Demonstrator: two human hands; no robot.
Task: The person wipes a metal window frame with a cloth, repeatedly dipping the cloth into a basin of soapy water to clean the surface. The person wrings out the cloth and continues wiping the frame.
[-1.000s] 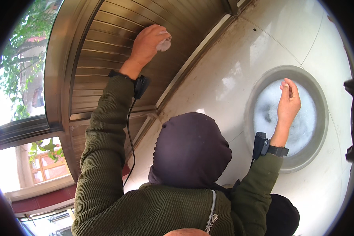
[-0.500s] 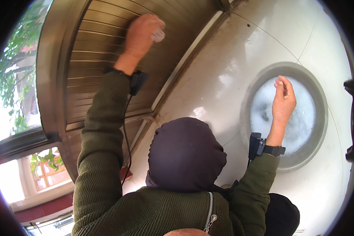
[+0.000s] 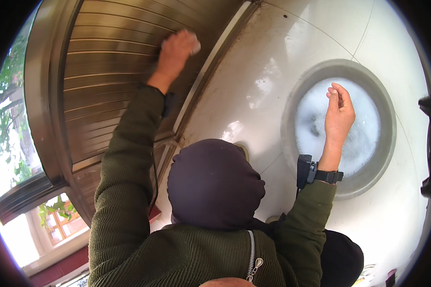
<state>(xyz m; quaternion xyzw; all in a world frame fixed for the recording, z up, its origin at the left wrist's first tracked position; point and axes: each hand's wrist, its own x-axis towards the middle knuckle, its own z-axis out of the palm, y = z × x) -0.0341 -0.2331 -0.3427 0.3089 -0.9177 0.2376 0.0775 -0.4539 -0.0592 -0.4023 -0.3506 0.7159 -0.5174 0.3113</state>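
Poking from left hand (image 3: 175, 52): pale cloth (image 3: 195, 44)

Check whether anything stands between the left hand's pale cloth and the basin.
Nothing visible stands between the pale cloth in the left hand and the grey basin; only the right hand hangs over its suds.

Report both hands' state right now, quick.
Left hand: closed, holding a pale wad, maybe cloth; slightly blurred.
Right hand: part open, fingers loosely curled, nothing visible held.
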